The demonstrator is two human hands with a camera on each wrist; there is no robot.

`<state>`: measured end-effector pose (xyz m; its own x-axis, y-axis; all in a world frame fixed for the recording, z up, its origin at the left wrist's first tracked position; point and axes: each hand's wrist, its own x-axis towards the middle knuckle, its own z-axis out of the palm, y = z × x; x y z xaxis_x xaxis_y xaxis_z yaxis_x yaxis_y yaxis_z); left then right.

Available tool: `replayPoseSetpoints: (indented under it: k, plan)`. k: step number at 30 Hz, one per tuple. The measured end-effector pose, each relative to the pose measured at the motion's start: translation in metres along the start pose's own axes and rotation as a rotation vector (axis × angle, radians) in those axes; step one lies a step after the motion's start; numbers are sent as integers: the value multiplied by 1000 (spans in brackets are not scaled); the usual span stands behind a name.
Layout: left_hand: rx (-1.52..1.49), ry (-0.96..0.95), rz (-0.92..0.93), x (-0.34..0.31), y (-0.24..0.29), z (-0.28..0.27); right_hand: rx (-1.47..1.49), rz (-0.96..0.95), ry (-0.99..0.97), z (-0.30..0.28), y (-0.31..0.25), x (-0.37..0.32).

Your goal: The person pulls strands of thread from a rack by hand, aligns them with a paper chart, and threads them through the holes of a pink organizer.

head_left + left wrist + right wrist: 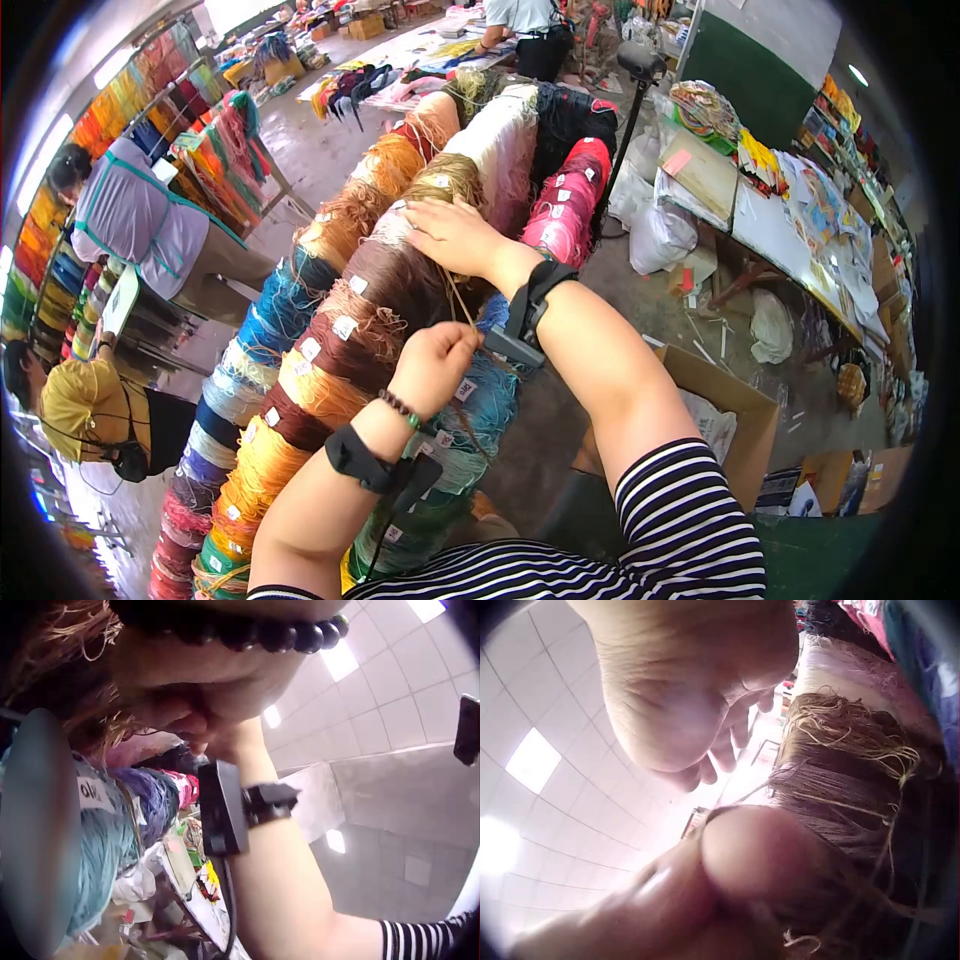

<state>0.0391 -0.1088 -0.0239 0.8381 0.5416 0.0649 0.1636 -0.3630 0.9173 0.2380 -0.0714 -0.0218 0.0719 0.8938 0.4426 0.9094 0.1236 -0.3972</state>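
Long rolls bound with coloured thread hanks stand in front of me, many bearing small white tags. My right hand (462, 240) lies with extended fingers on the olive-brown hanks (447, 180) of the middle roll. Below it, my left hand (440, 362) is curled, pinching a tan strand of thread (457, 297) that runs up toward the roll. In the right wrist view, the left fist (757, 851) is close beneath the right palm (675, 705). Loose olive strands (847, 739) hang across the brown hanks there. The left wrist view shows teal hanks (105, 840) beside the left hand (202, 682).
A cardboard box (735, 410) stands to the right. Beyond it a table (745, 215) bears papers and bundles, with white bags (662, 238) beside it. Two people stand at the left near thread racks (165, 80); another bends over a far table (410, 95). A black pole (625, 140) rises behind the rolls.
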Motion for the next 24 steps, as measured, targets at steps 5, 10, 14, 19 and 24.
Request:
replayPoseSetpoints:
  k: [5, 10, 14, 19, 24]
  plan:
    - [-38, -266, 14, -74, 43, -64, 109, -51, -68, 5, 24, 5]
    - [-231, 103, 53, -199, 90, -160, 188, -104, -45, 14, 33, 11]
    - [-726, 740, 363, -350, 100, -217, 180, -115, -10, 17, 33, 12]
    - [-567, 868, 729, -503, 169, -275, 278, 28, -32, -10, -1, 14]
    - [-545, 967, 740, -628, 216, -272, 121, -1, 48, -36, -96, 17]
